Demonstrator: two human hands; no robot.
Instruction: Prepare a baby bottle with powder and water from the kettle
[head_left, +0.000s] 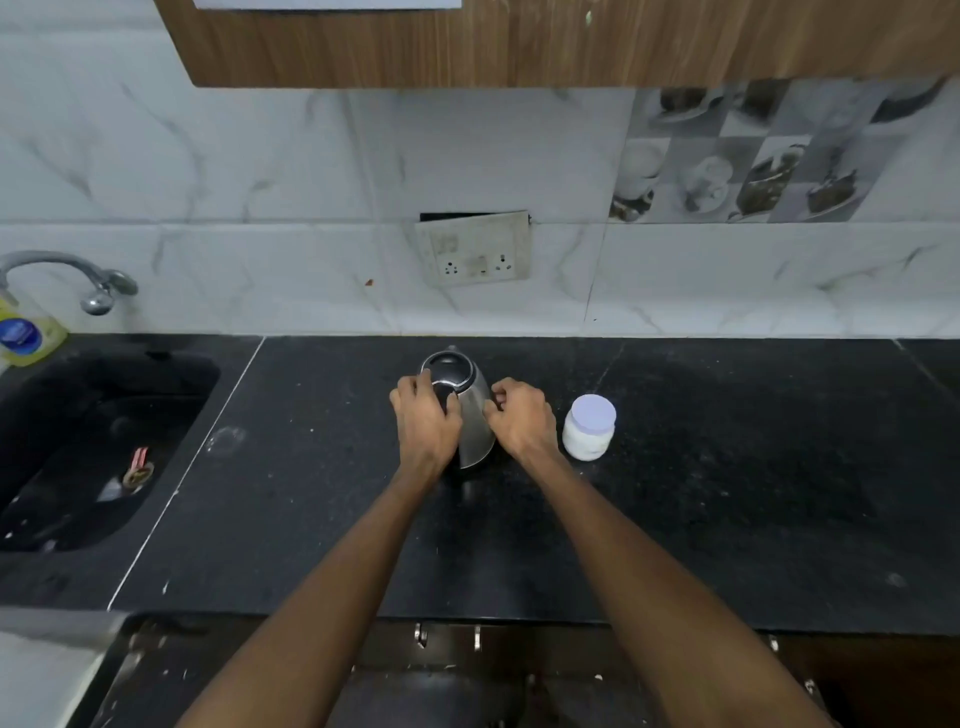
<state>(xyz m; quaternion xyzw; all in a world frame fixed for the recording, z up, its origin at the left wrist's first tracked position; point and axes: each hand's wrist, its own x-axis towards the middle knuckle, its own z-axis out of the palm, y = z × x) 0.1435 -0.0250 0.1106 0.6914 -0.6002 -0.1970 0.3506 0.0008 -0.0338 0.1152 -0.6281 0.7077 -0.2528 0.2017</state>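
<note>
- The left hand (427, 423) curls over the lid and handle side of the one steel kettle (460, 405), gripping it.
- The right hand (521, 418) rests against the kettle's right flank, fingers bent.
- One white lidded jar (589, 427) stands just right.
- Black stone table (727, 467); one sink (78, 452), one tap (78, 275) left; marble-tiled wall, one socket plate (475, 249).
</note>
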